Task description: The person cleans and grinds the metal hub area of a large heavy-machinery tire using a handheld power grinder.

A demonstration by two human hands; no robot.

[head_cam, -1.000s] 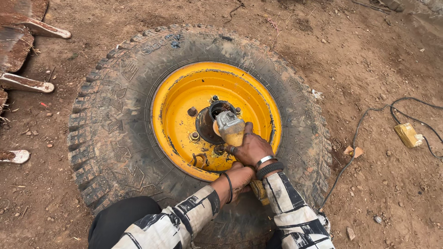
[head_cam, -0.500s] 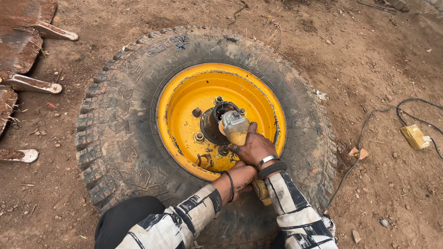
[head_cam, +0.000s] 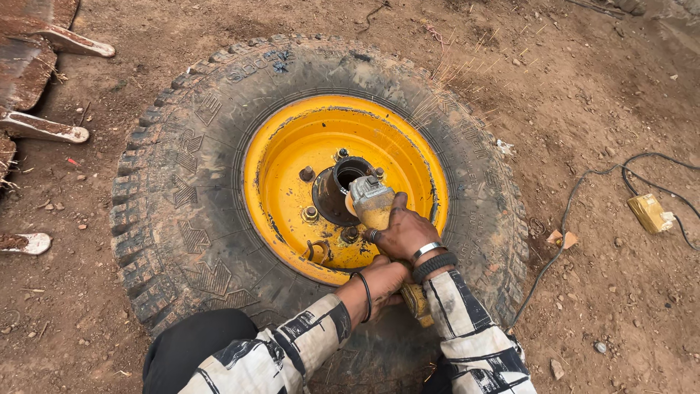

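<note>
Grinding under way at the hub [head_cam: 343,191] of the yellow wheel rim [head_cam: 292,146], tyre [head_cam: 182,219] flat on the dirt. Right hand [head_cam: 405,233] clamped round the angle grinder [head_cam: 372,204] near its head; left hand [head_cam: 379,281] wrapped on the rear handle. Sparks [head_cam: 452,80] flying up-right. Lug studs [head_cam: 310,214] still in place, hub uncut through. Against the earlier frames: sparks now visible, grinder barely shifted.

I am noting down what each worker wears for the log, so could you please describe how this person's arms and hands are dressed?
Both arms wear long sleeves of off-white cloth with bold black brush-like patches and lines. The left hand is bare, with a thin dark band around the wrist. The right hand is bare too, with a ring on one finger, a silver metal bangle and a thick black band at the wrist.
</note>
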